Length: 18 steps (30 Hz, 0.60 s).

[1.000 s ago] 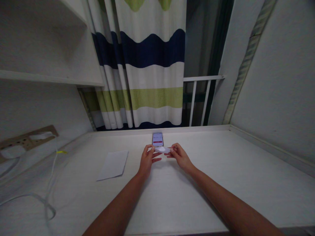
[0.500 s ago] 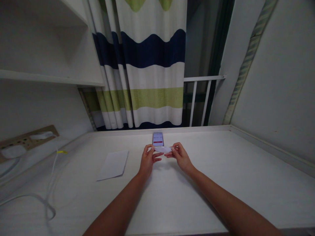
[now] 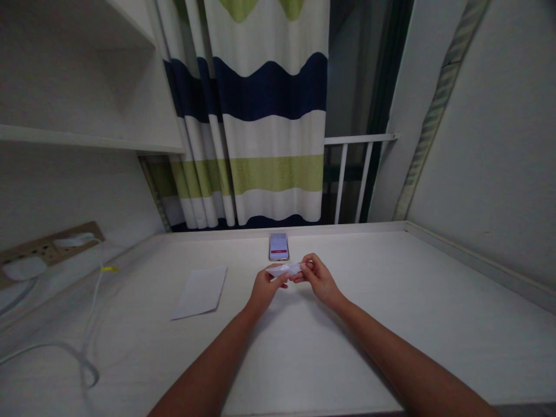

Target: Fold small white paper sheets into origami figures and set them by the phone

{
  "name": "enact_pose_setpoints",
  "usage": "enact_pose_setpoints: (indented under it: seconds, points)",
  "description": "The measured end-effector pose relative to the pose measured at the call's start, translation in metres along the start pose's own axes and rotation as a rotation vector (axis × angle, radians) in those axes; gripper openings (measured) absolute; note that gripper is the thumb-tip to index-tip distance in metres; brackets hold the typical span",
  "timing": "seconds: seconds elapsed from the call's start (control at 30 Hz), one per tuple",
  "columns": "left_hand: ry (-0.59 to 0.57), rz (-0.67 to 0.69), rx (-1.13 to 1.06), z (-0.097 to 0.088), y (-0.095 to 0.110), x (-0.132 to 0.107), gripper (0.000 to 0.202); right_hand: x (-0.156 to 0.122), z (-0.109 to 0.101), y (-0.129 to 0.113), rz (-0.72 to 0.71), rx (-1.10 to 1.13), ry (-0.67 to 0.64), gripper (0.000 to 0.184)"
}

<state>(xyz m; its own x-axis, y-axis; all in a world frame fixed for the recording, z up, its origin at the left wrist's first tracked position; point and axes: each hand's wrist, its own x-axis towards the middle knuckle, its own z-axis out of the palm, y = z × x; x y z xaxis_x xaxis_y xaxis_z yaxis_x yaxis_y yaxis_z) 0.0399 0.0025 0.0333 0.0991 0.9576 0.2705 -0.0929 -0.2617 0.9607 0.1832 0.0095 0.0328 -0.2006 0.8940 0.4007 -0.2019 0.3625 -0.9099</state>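
A small piece of folded white paper [image 3: 278,270] is held between my two hands, a little above the white desk. My left hand [image 3: 266,285] grips its left part, with the thumb on the near side and the fingers mostly behind it. At the right end, my right hand [image 3: 318,275] pinches the paper between thumb and fingers. Just beyond my hands lies a smartphone [image 3: 278,247] with its screen lit. To the left of my left hand, white sheets of paper [image 3: 200,292] rest flat on the desk.
The white desk [image 3: 347,359] runs back to a raised rim below a striped curtain [image 3: 269,133] and a white railing [image 3: 362,139]. At left, a power strip [image 3: 52,249] carries plugs, and a white cable [image 3: 89,324] trails onto the desk. A shelf [image 3: 91,138] overhangs the left side.
My left hand has shifted right and its thumb has come down along the paper. The paper has turned from a flat strip to a pointed, angled shape and sits slightly lower.
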Motion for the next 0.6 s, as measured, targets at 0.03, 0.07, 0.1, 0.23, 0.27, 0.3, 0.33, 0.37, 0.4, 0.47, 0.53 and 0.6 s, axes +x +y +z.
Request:
enact_pose_setpoints:
  seconds: [0.03,0.07,0.1,0.23,0.27,0.3,0.33,0.37,0.4,0.47,0.53,0.6]
  points:
    - [0.021,-0.011,-0.005,-0.0006,-0.0005,0.0007,0.032,0.0000,0.0001,-0.0001,-0.002,0.003,0.001,0.029]
    - [0.044,-0.021,-0.015,-0.0013,-0.0010,0.0014,0.030,0.0001,0.0002,-0.0002,-0.005,0.007,0.003,0.029]
    - [0.063,-0.028,-0.023,-0.0020,-0.0013,0.0018,0.029,0.0001,0.0003,-0.0004,-0.008,0.011,0.003,0.029]
    - [0.078,-0.039,-0.022,-0.0030,-0.0005,0.0016,0.024,0.0000,-0.0001,-0.0013,-0.005,0.008,-0.019,0.029]
    - [0.071,-0.041,-0.019,-0.0028,0.0001,0.0012,0.023,0.0000,-0.0005,-0.0016,-0.004,-0.007,-0.023,0.031]
    - [0.060,-0.044,-0.017,-0.0025,0.0007,0.0007,0.023,0.0001,-0.0010,-0.0017,0.000,-0.035,-0.028,0.032]
    - [0.045,-0.049,-0.017,-0.0022,0.0012,0.0003,0.022,0.0003,-0.0016,-0.0018,0.006,-0.076,-0.034,0.033]
    - [0.029,-0.054,-0.018,-0.0018,0.0017,-0.0001,0.022,0.0005,-0.0024,-0.0018,0.016,-0.124,-0.039,0.033]
    - [0.016,-0.060,-0.018,-0.0015,0.0020,-0.0004,0.022,0.0008,-0.0031,-0.0017,0.028,-0.171,-0.044,0.032]
    - [0.004,-0.071,-0.010,-0.0009,0.0021,-0.0007,0.023,0.0014,-0.0047,-0.0014,0.055,-0.235,-0.047,0.029]
    - [-0.002,-0.076,0.003,-0.0006,0.0018,-0.0007,0.024,0.0020,-0.0059,-0.0012,0.073,-0.246,-0.032,0.028]
    - [-0.011,-0.070,-0.001,-0.0005,0.0011,-0.0004,0.025,0.0026,-0.0067,-0.0012,0.083,-0.235,-0.016,0.028]
